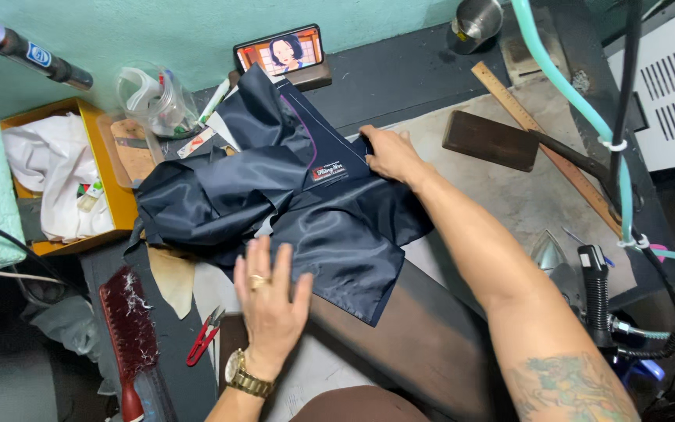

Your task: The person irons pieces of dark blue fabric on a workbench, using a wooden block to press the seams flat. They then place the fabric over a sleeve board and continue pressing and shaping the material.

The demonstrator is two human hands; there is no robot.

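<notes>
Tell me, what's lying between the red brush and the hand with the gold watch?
Small red-handled snips lie on the dark table between the red brush and the left hand, seen in the head view.
</notes>
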